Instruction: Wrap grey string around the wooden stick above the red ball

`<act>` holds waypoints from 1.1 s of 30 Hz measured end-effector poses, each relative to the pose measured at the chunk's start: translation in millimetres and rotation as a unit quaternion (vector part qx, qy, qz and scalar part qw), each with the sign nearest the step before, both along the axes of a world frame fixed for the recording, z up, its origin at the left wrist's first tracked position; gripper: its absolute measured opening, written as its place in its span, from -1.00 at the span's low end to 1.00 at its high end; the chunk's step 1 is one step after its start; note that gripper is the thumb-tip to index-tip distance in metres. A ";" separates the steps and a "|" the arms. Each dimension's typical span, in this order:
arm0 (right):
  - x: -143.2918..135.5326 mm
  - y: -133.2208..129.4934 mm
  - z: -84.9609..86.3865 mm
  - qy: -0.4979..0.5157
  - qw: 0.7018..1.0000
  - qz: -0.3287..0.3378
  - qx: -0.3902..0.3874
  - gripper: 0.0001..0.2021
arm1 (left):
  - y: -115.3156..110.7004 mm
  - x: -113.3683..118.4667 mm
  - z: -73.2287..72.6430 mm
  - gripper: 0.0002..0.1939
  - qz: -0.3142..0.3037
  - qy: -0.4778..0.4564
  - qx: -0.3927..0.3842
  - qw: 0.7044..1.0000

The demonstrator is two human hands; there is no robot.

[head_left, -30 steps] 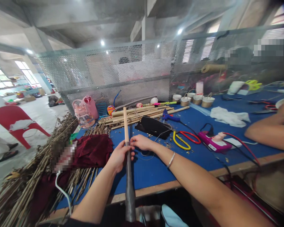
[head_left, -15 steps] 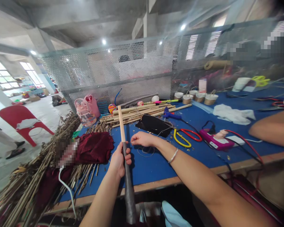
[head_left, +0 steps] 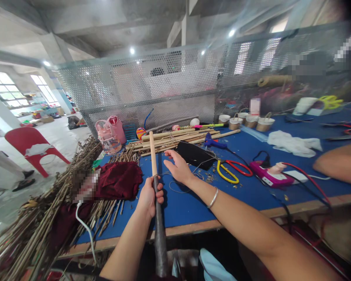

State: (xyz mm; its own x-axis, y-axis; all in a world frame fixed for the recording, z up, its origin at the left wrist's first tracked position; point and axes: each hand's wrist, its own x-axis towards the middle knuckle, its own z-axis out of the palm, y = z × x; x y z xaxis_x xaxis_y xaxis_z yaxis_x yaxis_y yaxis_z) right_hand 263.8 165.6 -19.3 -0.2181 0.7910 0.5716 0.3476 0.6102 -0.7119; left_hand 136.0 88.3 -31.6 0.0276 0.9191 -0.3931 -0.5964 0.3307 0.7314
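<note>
My left hand (head_left: 152, 195) is wrapped around a long pole with a pale wooden upper end (head_left: 153, 154) and a dark grey lower part (head_left: 160, 238) that widens toward my lap. The grip sits just below where pale meets dark. To the right of the pole, my right hand (head_left: 178, 167) hovers over the blue table (head_left: 199, 210), its fingers apart and nothing visible in them. A thin grey cord (head_left: 175, 188) lies in a loose loop beneath it. Close by are a black sheet (head_left: 193, 153) and scissors with yellow and red handles (head_left: 228, 175).
Pale sticks (head_left: 181, 139) lie along the back. Dry stalks (head_left: 46, 210) and a dark red cloth (head_left: 119, 180) cover the left side. A blue glue gun (head_left: 215, 141), a magenta power strip (head_left: 270, 175) and another person's arm (head_left: 339, 162) are at right. Perforated metal panels (head_left: 134, 86) stand behind.
My right hand has opened from a closed, curled shape near the pole and shifted slightly right and up. My left hand keeps its hold; the view has shifted a little.
</note>
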 end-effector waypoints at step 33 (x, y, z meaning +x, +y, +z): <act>1.4 5.2 -6.8 0.042 0.855 0.328 -0.400 -0.64 | -7.5 7.3 4.5 -0.85 0.016 -0.011 0.095 0.995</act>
